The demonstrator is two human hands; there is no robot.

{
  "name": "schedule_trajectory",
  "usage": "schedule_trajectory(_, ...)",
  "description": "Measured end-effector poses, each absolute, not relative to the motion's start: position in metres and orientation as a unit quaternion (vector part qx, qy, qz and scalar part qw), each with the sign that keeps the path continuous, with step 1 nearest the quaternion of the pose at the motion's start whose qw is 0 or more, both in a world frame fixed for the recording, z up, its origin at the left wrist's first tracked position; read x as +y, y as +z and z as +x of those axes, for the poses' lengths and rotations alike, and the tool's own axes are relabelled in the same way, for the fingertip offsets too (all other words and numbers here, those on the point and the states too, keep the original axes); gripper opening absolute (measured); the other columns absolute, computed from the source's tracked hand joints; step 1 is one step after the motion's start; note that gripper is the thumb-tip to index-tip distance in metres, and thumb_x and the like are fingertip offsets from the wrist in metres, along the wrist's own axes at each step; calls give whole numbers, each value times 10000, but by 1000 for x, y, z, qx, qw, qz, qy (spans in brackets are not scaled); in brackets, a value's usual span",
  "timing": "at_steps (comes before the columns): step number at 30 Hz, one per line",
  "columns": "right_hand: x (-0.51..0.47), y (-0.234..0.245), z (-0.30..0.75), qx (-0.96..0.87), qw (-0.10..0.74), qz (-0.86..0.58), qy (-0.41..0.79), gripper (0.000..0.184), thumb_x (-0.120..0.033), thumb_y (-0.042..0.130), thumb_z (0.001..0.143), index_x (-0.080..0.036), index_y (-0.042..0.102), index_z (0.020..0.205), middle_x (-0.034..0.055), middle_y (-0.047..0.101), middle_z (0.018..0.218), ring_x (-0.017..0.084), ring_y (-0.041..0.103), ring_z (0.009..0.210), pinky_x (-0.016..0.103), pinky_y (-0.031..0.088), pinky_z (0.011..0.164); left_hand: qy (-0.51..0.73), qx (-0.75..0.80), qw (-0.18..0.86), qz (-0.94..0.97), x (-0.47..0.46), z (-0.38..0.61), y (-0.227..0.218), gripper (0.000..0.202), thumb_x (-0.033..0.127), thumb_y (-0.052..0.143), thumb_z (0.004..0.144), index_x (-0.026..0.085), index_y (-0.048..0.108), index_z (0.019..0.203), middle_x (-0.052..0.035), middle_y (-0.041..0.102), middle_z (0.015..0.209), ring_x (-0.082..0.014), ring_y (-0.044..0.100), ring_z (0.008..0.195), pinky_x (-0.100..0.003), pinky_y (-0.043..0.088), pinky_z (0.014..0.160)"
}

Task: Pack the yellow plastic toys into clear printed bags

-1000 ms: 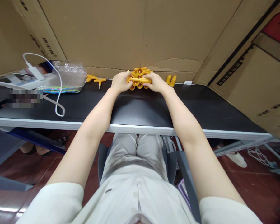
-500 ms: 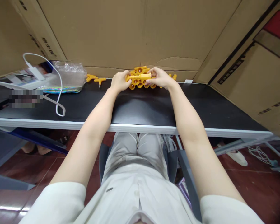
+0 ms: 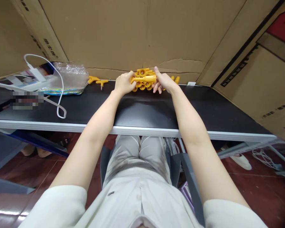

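A stack of yellow plastic pieces [image 3: 142,83] lies at the far edge of the black table [image 3: 142,109], against the cardboard wall. My left hand [image 3: 123,83] is closed on the left end of a yellow ribbed piece [image 3: 145,78] lying across the top of the stack. My right hand [image 3: 163,81] presses against the right end of that piece, with the fingers partly stretched and the thumb pointing up. More yellow pieces [image 3: 174,79] peek out behind my right hand.
Two loose yellow T-shaped pieces [image 3: 98,81] lie left of the stack. A clear plastic bag [image 3: 70,76], a white charger with cable [image 3: 44,80] and papers sit at the far left. Cardboard sheets [image 3: 137,31] wall the back and right. Another person's feet show under the table.
The ribbed piece was lifted from the front of the stack onto its top. My right hand loosened from a pinch to a more open hold at the piece's right end.
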State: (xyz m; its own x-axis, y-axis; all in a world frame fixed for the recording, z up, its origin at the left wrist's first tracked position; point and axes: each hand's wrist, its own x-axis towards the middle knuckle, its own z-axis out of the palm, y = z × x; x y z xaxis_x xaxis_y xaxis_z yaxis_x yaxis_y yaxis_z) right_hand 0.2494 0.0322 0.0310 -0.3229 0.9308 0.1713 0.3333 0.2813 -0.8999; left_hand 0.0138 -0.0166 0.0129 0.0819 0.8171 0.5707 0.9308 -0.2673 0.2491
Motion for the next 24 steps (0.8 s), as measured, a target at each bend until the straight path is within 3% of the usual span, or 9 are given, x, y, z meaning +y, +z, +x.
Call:
schedule_trajectory(3, 30, 34, 250, -696, 357, -461, 419, 885, -993, 396, 871, -183, 716, 1029, 81, 702, 674, 243, 753, 638, 393, 661, 645, -322, -605, 82, -724, -15, 14, 12, 472, 291, 594, 893, 244, 717, 1346, -125, 768, 1212, -356, 688, 1177, -460, 521, 1056)
schedule_trajectory(6, 21, 42, 252, -679, 342, -468, 450, 720, -901, 547, 911, -204, 685, 1027, 48, 709, 683, 202, 734, 603, 316, 624, 587, -324, -618, 75, -713, -12, 12, 10, 490, 298, 602, 886, 266, 712, 1363, -113, 771, 1202, -356, 685, 1195, -461, 518, 1070)
schedule_trajectory(10, 6, 50, 256, -682, 356, -436, 467, 433, -521, 883, 883, -213, 637, 1059, 20, 750, 798, 171, 743, 646, 255, 587, 570, -323, -630, 69, -703, -10, 8, 8, 489, 308, 603, 889, 275, 709, 1365, -115, 768, 1201, -363, 679, 1217, -465, 519, 1076)
schedule_trajectory(13, 2, 50, 258, -687, 376, -427, 452, 391, -320, 942, 840, -201, 633, 1048, 20, 739, 806, 163, 743, 670, 247, 585, 597, -322, -625, 78, -707, -10, 7, 8, 486, 309, 599, 888, 268, 712, 1358, -120, 766, 1200, -363, 682, 1203, -467, 522, 1067)
schedule_trajectory(16, 6, 45, 256, -691, 380, -422, 448, 366, -444, 898, 883, -192, 649, 972, 39, 730, 754, 151, 703, 604, 246, 562, 562, -316, -616, 92, -716, -11, 6, 9, 499, 299, 589, 881, 250, 710, 1363, -127, 760, 1200, -362, 685, 1182, -472, 520, 1060)
schedule_trajectory(20, 14, 38, 249, -691, 369, -427, 451, 533, -724, 730, 929, -197, 665, 885, 25, 663, 599, 149, 620, 490, 257, 512, 476, -315, -607, 106, -722, -12, 6, 9, 501, 300, 571, 887, 233, 702, 1366, -136, 754, 1208, -358, 680, 1170, -466, 515, 1053)
schedule_trajectory(24, 21, 34, 243, -687, 388, -426, 443, 657, -858, 620, 912, -205, 688, 892, 5, 590, 517, 165, 590, 474, 281, 515, 457, -315, -609, 106, -720, -10, 4, 8, 507, 300, 560, 900, 228, 680, 1388, -146, 744, 1233, -362, 671, 1190, -469, 506, 1062)
